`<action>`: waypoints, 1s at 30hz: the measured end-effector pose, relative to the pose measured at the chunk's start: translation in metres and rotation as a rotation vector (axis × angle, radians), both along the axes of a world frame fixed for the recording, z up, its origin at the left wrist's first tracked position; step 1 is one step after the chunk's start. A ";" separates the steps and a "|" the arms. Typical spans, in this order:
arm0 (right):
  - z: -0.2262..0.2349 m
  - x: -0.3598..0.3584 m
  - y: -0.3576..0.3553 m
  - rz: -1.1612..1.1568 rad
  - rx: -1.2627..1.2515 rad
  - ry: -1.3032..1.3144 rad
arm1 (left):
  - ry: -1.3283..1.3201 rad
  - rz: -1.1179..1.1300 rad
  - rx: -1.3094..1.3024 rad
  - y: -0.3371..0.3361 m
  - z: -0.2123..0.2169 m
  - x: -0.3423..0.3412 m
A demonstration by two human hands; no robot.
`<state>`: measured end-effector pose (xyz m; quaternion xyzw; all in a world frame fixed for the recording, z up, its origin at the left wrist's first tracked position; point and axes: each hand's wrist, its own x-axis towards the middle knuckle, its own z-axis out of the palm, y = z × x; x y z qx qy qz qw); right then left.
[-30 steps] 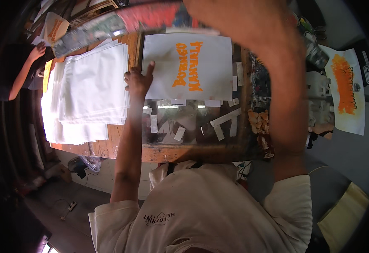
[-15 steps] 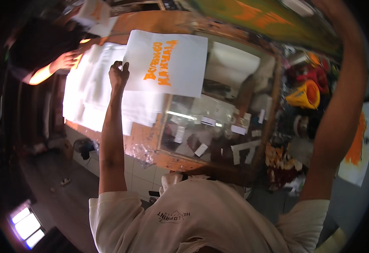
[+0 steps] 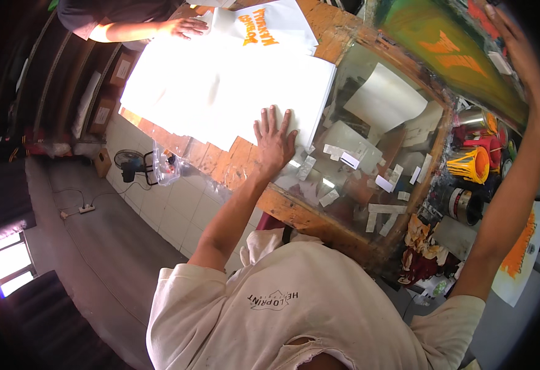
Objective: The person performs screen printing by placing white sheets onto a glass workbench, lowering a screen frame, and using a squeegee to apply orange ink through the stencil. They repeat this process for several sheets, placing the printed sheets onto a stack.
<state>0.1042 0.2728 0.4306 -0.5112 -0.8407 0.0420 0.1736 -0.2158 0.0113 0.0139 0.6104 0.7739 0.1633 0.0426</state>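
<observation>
My left hand lies flat with fingers spread on the lower right corner of a stack of large white paper sheets. My right hand is raised at the upper right, at the outer edge of a tilted screen-printing frame with green mesh and orange ink marks. Its fingers appear to grip that edge, partly cut off by the picture's rim. Beyond the stack lies a white sheet with orange lettering. Below the raised frame, a glass-topped printing table carries tape strips and a loose curled white sheet.
Another person's hand rests at the stack's far left. Ink containers, including an orange-smeared yellow tub and a dark can, stand right of the table. A fan and a power strip are on the floor at left.
The orange-lettered sheet has left my left hand and lies at the far side of the stack. My left hand has moved right and nearer, flattening on the paper. The view has turned.
</observation>
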 end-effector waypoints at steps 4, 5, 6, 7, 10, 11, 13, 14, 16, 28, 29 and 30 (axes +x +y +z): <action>-0.003 -0.004 -0.013 -0.014 -0.032 0.077 | -0.353 -0.036 0.173 0.010 0.006 -0.011; 0.000 -0.009 -0.020 -0.049 -0.106 0.091 | -0.324 -0.048 0.174 0.011 0.005 -0.009; -0.008 -0.013 -0.027 -0.076 -0.070 0.162 | -0.298 -0.068 0.174 0.015 0.013 -0.005; -0.015 -0.014 -0.032 -0.099 -0.035 0.234 | -0.269 -0.084 0.173 0.015 0.017 -0.002; -0.018 -0.019 -0.040 -0.110 -0.041 0.255 | -0.290 -0.011 0.025 0.038 -0.003 -0.022; -0.018 -0.023 -0.045 -0.121 -0.037 0.248 | -0.350 -0.005 0.001 0.043 -0.003 -0.031; -0.017 -0.026 -0.054 -0.155 -0.081 0.235 | -0.844 0.038 -0.176 0.057 0.004 -0.058; -0.015 -0.028 -0.058 -0.173 -0.102 0.232 | -0.887 0.071 -0.069 0.057 0.007 -0.064; -0.016 -0.029 -0.062 -0.217 -0.090 0.202 | -0.626 -0.032 0.011 0.060 0.028 -0.045; -0.008 -0.009 -0.053 -0.107 -0.073 0.071 | -0.102 -0.632 -0.001 0.059 -0.017 0.172; -0.013 -0.007 -0.041 -0.062 -0.043 0.038 | -0.113 -0.664 0.016 0.060 -0.020 0.187; -0.018 -0.004 -0.030 -0.019 -0.013 0.005 | -0.073 -0.685 0.002 0.060 -0.018 0.199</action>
